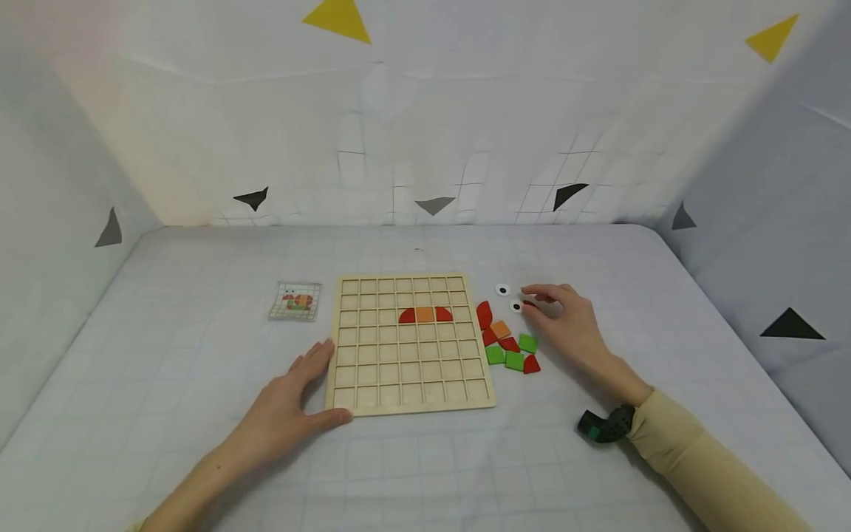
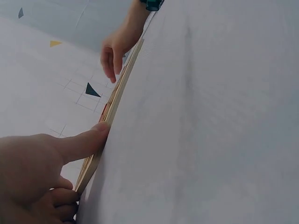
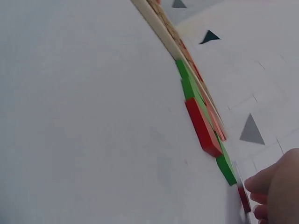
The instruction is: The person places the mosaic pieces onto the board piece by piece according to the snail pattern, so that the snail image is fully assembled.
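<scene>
A wooden grid board (image 1: 411, 411) lies on the table, with a red curved piece (image 1: 407, 316), an orange square (image 1: 424, 315) and another red piece (image 1: 444, 314) in one row. My left hand (image 1: 282, 406) rests at its near left corner, fingers along the left edge, thumb touching the front edge. Right of the board, my right hand (image 1: 575, 325) hovers low with thumb and index apart. By its fingertips lies a red piece (image 3: 244, 199), partly hidden. Two round eye pieces (image 1: 502, 290) sit just left of those fingers.
Loose red pieces (image 1: 484, 315), green squares (image 1: 515, 360) and an orange square (image 1: 501, 329) lie along the board's right side. A small picture card (image 1: 295, 301) is left of the board. White cloth walls (image 1: 425, 133) enclose the table's back and sides.
</scene>
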A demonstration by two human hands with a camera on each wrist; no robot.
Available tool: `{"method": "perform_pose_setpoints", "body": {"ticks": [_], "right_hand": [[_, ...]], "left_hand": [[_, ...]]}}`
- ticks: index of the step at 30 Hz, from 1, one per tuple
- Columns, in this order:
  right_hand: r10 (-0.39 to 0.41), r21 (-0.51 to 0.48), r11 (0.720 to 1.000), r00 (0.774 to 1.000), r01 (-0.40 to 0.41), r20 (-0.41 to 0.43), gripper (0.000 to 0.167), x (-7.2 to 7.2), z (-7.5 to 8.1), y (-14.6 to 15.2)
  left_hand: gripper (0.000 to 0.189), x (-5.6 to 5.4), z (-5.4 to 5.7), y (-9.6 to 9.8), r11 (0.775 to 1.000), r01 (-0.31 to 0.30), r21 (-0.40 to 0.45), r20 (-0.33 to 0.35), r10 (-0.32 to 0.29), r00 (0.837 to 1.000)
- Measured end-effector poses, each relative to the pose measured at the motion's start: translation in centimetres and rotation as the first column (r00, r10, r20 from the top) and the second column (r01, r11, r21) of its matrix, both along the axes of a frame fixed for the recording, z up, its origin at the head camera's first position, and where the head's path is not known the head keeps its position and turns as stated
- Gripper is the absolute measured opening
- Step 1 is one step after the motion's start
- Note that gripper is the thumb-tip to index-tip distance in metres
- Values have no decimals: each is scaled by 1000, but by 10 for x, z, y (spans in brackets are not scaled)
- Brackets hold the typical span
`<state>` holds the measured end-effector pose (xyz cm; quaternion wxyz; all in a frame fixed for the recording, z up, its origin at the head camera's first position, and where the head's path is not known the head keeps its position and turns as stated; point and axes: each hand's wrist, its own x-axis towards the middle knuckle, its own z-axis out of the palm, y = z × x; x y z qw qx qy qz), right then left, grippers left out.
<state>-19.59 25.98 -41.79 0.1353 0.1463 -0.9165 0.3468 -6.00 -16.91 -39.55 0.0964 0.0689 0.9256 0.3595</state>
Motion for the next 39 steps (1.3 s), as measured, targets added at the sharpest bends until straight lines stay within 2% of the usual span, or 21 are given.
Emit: {"method": "perform_pose_setpoints", "body": {"ticks": [8,19,29,39], "right_hand": [[78,12,997,997,-77,-29,31,-1,-5,11],[65,12,998,997,-65,-39,30,-2,-10,10],[87,1,996,992,-87,-88,26,-3,-11,11],[107,2,994,989,-107,-105,23,-6,-10,12]], "left_hand": [[105,-1,0,-1,999,12,-43,-23,-13,1000],[106,-1,-2,-5,998,11,-54,-60,-15,998],[106,-5,-2,-12,995,38,-87,-99,-47,994],[102,-18,-4,-16,998,55,14,-104,-53,993]]}}
